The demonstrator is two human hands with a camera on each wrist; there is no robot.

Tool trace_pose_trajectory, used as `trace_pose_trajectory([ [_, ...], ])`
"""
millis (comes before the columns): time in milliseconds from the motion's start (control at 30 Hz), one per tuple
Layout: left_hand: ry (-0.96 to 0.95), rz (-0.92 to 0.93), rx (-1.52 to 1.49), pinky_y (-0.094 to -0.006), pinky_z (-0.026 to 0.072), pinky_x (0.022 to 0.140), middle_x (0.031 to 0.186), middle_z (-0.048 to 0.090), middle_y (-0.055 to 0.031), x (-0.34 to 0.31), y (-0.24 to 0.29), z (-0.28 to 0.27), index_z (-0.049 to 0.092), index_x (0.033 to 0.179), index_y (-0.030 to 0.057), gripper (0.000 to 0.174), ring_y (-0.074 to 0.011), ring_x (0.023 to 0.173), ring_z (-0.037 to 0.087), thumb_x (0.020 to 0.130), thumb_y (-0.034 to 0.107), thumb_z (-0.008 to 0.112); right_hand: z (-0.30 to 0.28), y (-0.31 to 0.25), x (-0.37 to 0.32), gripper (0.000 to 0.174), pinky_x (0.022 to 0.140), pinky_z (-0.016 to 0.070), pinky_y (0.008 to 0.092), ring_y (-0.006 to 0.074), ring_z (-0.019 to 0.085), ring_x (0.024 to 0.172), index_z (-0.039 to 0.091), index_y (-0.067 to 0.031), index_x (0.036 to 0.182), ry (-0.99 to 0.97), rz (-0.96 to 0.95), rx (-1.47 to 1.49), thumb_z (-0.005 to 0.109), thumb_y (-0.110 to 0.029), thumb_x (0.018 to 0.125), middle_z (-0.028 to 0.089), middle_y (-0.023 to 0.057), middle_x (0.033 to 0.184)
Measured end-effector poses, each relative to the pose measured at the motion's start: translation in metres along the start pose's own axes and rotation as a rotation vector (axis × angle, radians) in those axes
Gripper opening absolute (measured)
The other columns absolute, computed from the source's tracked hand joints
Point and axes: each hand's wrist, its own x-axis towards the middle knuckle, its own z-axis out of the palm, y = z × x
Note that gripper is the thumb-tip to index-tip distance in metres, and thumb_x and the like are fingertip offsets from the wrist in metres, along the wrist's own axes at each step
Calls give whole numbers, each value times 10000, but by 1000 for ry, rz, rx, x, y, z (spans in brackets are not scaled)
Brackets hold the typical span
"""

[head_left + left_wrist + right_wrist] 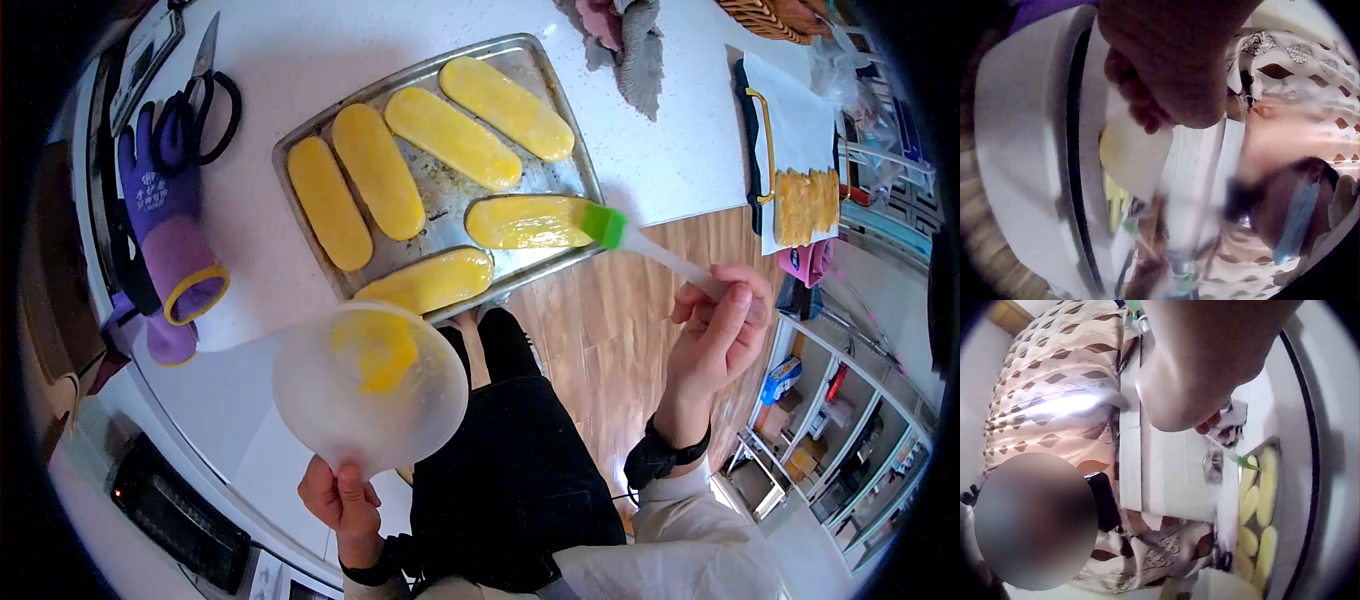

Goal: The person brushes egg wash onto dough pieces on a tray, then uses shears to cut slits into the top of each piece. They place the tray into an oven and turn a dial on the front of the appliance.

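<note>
My right hand [725,325] pinches the pale handle of a basting brush [607,227], whose green bristles touch the right end of a glossy yellow oval dough piece [528,221]. That piece lies on a metal baking tray [440,212] with several other long yellow ones. In my left hand [342,500] is the rim of a translucent white bowl [300,385], tilted so that yellow liquid [385,355] shows inside. The bowl overlaps the tray's near corner in the head view. In the right wrist view the green brush head [1244,462] sits over the dough row.
Purple gloves [165,215] and black-handled scissors [205,100] lie left of the tray. A grey cloth [637,60] is at the back. At the right, a tray with gold handles [768,150] holds paper and a browned flat food. Metal shelves [840,440] stand lower right.
</note>
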Motion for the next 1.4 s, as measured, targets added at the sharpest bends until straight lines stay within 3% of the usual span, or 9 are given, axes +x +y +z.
trace_pose_trajectory([
  [100, -7, 4, -15, -187, 225, 259, 567, 523, -44, 0, -1, 2, 539, 821, -40, 328, -44, 302, 331, 862, 284, 510, 22, -10, 0, 172, 496, 421, 208, 108, 530, 570, 496, -2, 965, -24, -1, 118, 396, -130, 910, 573, 85, 732],
  [167, -20, 15, -29, -189, 222, 259, 561, 521, -45, 0, 1, 3, 539, 816, -43, 326, -46, 295, 328, 861, 278, 511, 40, -10, 1, 145, 519, 446, 219, 117, 555, 595, 516, 11, 955, -255, -118, -49, 432, -83, 886, 581, 96, 783],
  [300, 11, -6, 9, -193, 221, 257, 541, 520, -50, -1, 3, -1, 545, 817, -53, 308, -51, 279, 324, 860, 250, 506, 28, -2, 0, 133, 554, 462, 230, 125, 576, 637, 530, 22, 945, -264, -72, -207, 451, -52, 868, 583, 103, 827],
  [500, 28, 13, -16, -196, 227, 255, 544, 527, -55, 4, 3, 3, 550, 819, -48, 277, -52, 277, 322, 857, 223, 507, -11, 0, 2, 146, 501, 434, 217, 116, 556, 593, 507, 7, 941, -13, 18, -219, 426, -104, 893, 571, 86, 775],
  [567, 50, -15, -13, -197, 230, 256, 546, 528, -55, 4, 5, 5, 550, 816, -45, 270, -52, 276, 320, 856, 218, 509, -10, -8, 4, 153, 479, 418, 208, 115, 546, 575, 500, 0, 937, -1, 0, 42, 415, -123, 900, 565, 80, 762],
  [833, 58, -6, 73, -207, 212, 269, 476, 480, -40, 5, 18, 9, 522, 715, -20, 340, -56, 277, 315, 865, 284, 492, 33, 0, 12, 129, 508, 443, 215, 128, 589, 656, 510, -1, 959, -342, -123, -201, 434, -71, 882, 574, 90, 703],
  [1100, -12, 12, 120, -206, 263, 313, 500, 472, -20, 11, 12, 1, 537, 706, -19, 374, -61, 311, 378, 861, 317, 485, -10, -7, 5, 181, 450, 412, 242, 134, 509, 478, 470, -55, 975, 176, -20, 170, 423, -216, 907, 568, 81, 679],
  [1233, -39, 30, 102, -226, 276, 342, 504, 471, -48, 15, 17, 6, 535, 674, -2, 222, -104, 342, 408, 818, 161, 495, 20, -41, -4, 60, 447, 441, 307, 192, 538, 503, 542, -48, 839, -365, -147, 576, 507, -95, 823, 566, 92, 724],
  [1400, -138, 155, 293, -258, 322, 422, 561, 459, -94, 27, 32, 10, 538, 686, -3, 100, -221, 446, 423, 744, 78, 543, 70, -44, 4, 288, 496, 447, 308, 227, 560, 602, 599, -28, 882, -759, -457, -264, 596, -3, 595, 571, 97, 729],
])
